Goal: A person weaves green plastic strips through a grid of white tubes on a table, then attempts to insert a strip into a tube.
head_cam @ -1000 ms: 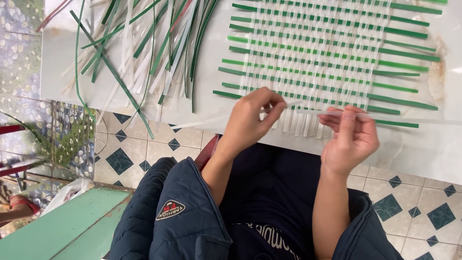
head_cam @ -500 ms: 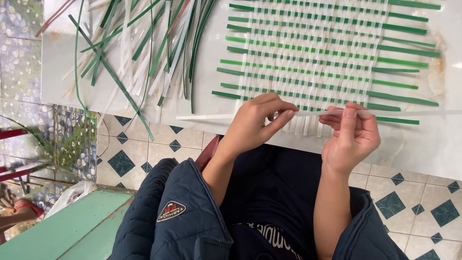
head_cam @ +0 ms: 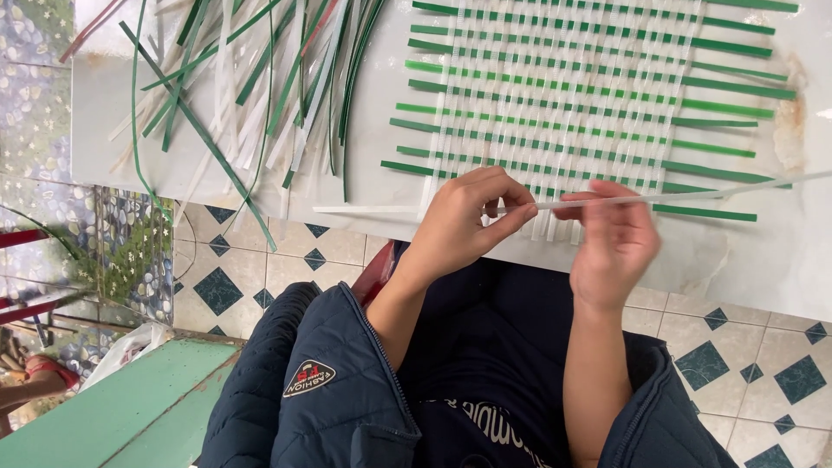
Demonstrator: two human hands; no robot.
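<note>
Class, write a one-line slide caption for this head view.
Both hands, left hand and right hand, hold a white strip across a green-and-white woven mat.

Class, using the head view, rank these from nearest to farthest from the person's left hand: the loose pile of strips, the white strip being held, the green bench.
1. White strip: pinched in the left hand's fingers, running right.
2. Loose pile of strips: on the table, up and to the left.
3. Green bench: on the floor, far lower left.
</note>
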